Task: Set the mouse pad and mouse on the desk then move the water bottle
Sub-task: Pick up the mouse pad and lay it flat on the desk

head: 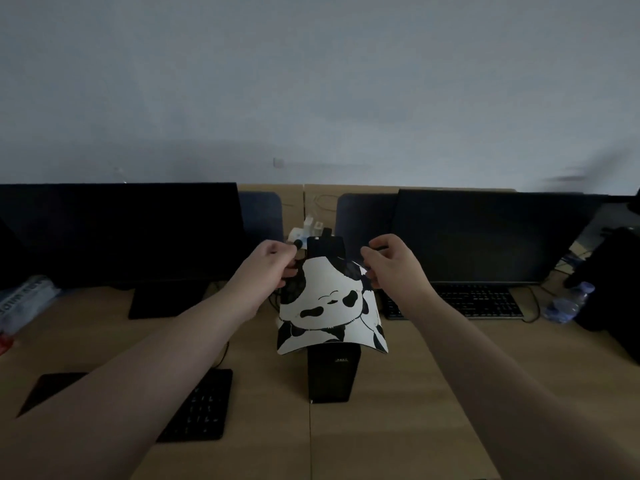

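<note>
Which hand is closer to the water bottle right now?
Right. The right hand grips the mouse pad at centre, with the water bottle far off to its right. The left hand is farther still.

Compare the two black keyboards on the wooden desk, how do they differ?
The left black keyboard lies near the camera, well forward of its monitor, and the left forearm hides part of it. The right black keyboard sits farther back, right under its dark monitor, with the right hand covering only its left end. Both are black, flat on the wooden desk, and untouched.
</note>
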Motion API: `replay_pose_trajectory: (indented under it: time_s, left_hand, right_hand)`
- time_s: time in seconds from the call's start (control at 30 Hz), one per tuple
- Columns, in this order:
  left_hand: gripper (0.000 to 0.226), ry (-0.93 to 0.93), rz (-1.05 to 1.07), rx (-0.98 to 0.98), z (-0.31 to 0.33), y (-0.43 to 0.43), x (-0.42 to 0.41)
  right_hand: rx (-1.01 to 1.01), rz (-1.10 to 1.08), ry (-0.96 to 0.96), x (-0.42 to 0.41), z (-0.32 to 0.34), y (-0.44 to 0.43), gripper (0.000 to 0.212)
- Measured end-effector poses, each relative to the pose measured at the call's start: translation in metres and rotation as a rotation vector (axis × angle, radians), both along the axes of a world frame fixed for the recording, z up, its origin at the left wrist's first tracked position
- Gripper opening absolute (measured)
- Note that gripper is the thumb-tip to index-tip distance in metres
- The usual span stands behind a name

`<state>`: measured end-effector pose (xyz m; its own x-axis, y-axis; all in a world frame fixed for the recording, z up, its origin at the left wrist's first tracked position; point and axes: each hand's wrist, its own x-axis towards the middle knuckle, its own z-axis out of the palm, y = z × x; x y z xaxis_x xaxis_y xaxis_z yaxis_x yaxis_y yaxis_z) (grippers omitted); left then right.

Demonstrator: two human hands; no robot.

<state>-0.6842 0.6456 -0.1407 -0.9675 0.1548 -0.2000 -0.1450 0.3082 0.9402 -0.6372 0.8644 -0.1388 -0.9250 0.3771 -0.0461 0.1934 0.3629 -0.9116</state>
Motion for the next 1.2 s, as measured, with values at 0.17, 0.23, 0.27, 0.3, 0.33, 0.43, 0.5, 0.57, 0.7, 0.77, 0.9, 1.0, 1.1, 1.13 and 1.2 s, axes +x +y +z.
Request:
replay_pose_trajectory:
  time_s: [0.17,0.23,0.27,0.3,0.33,0.43,0.5,0.57,0.7,0.77,0.9,1.0,1.1,1.13,1.2]
  left_hand:
    - [0.036,-0.132,0.065,-0.074,-0.046,0.002,-0.011]
    - [0.049,-0.195,0.066,-0.127,-0.058,0.005,-0.014]
    - [0.052,-0.219,0.070,-0.135,-0.063,0.006,-0.017]
    - [0.053,-0.250,0.079,-0.145,-0.067,0.008,-0.019]
    - [0.052,-0.275,0.085,-0.145,-0.070,0.009,-0.022]
    - [0.077,-0.360,0.128,-0.168,-0.082,0.013,-0.032]
    - [0.081,-0.384,0.131,-0.180,-0.091,0.014,-0.038]
    - [0.081,-0.389,0.140,-0.184,-0.093,0.016,-0.038]
    - [0.085,-0.389,0.153,-0.149,-0.103,0.018,-0.037]
    - [0.089,-0.383,0.152,-0.136,-0.107,0.018,-0.038]
    - [0.072,-0.289,0.152,-0.201,-0.111,0.016,-0.039]
    - [0.060,-0.233,0.211,-0.205,-0.113,0.012,-0.041]
    - [0.045,-0.166,0.212,-0.220,-0.103,0.009,-0.043]
    - [0.043,-0.139,0.206,-0.214,-0.100,0.009,-0.044]
    - [0.038,-0.077,0.193,-0.200,-0.093,0.010,-0.044]
  right_hand:
    - [0.075,-0.021,-0.151,-0.014,-0.043,0.005,0.033]
    - [0.074,-0.038,-0.217,-0.016,-0.061,0.009,0.039]
    - [0.065,-0.048,-0.247,-0.018,-0.068,0.010,0.044]
    - [0.050,-0.056,-0.275,-0.020,-0.073,0.012,0.049]
    - [0.039,-0.058,-0.298,-0.022,-0.077,0.013,0.053]
    - [0.024,-0.021,-0.333,-0.028,-0.083,0.017,0.057]
    - [0.007,-0.015,-0.344,-0.031,-0.087,0.019,0.060]
    - [-0.015,-0.028,-0.358,-0.033,-0.093,0.020,0.060]
    - [-0.063,-0.064,-0.385,-0.038,-0.103,0.023,0.065]
    - [-0.076,-0.086,-0.407,-0.040,-0.108,0.023,0.069]
    - [-0.095,-0.116,-0.390,-0.041,-0.113,0.022,0.070]
    - [-0.064,-0.189,-0.379,-0.042,-0.111,0.025,0.070]
    - [0.014,-0.218,-0.313,-0.041,-0.107,0.033,0.055]
    - [0.032,-0.214,-0.291,-0.041,-0.104,0.035,0.048]
    - [0.063,-0.206,-0.263,-0.041,-0.096,0.036,0.034]
